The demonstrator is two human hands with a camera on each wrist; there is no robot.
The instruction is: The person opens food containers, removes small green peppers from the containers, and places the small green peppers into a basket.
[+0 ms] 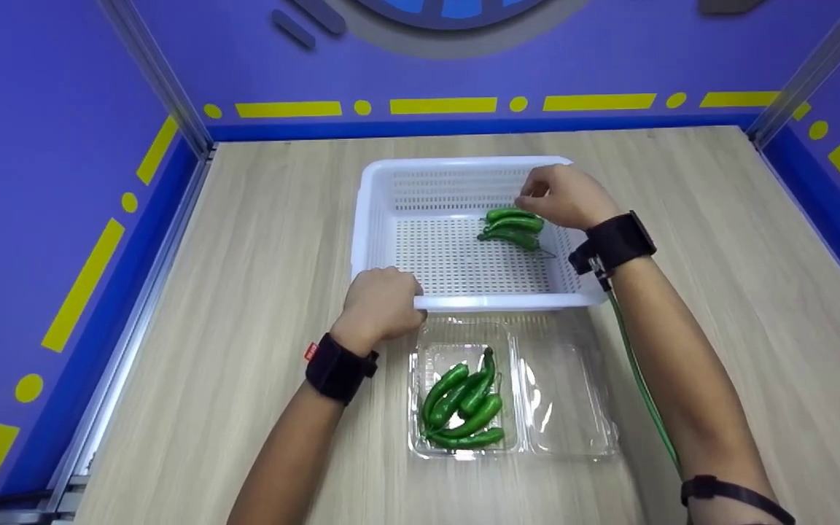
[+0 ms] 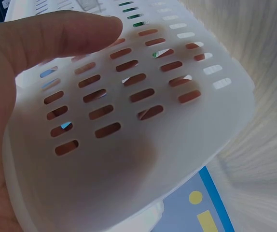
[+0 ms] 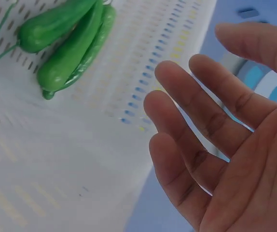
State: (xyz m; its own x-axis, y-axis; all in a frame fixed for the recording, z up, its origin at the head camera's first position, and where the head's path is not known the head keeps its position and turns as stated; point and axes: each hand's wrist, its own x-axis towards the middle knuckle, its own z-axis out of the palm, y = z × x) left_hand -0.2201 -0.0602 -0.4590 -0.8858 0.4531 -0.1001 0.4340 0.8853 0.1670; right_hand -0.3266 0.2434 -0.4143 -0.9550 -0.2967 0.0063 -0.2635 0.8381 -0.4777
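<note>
Green, glossy, slender peppers (image 1: 518, 223) lie in a small group on the slotted floor of a rectangular white plastic basket (image 1: 493, 302), toward its right side. Three of them show there, side by side, with thin stalks.

The right hand (image 1: 572, 195) is raised over the basket's right side, near these peppers. Its fingers are loosely bent and spread a little, with the thumb apart from them; they hold nothing, and the right wrist view shows the peppers clear of the fingertips.

The left hand (image 1: 385, 302) grips the basket at its near left corner. In the left wrist view its thumb (image 2: 76, 34) lies across one face of the perforated wall, and the other fingers show through the slots from the far side.

Just in front of the basket, on the person's side, a clear plastic hinged container (image 1: 513, 397) lies open, its lid half folded out to the right. Further green peppers (image 1: 480, 418) sit clustered in its left half, some overlapping.

Both wrists wear black straps (image 1: 337, 370), and a thin green cable (image 1: 642, 364) runs along the right forearm. Everything stands on a pale wood-grain table (image 1: 259, 240), bordered by blue-purple panels (image 1: 303, 73) with yellow dashes and dots.
</note>
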